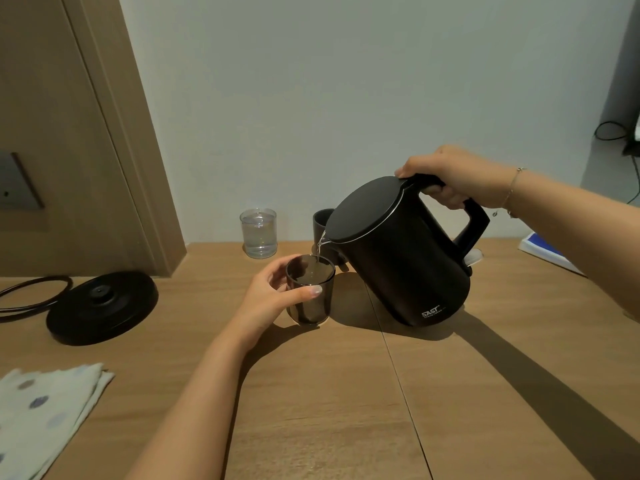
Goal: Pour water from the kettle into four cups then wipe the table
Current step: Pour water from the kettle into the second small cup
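Note:
My right hand grips the handle of the black kettle, which is tilted to the left above the wooden table. A thin stream of water runs from its spout into a dark smoked glass. My left hand holds that glass, which stands on the table. A clear glass with water in it stands by the wall. A dark cup is partly hidden behind the kettle. A white object peeks out behind the kettle's base; I cannot tell what it is.
The kettle's round black base with its cord lies at the left. A folded dotted cloth lies at the front left edge. A blue and white book sits at the far right. A wooden door frame rises at the left.

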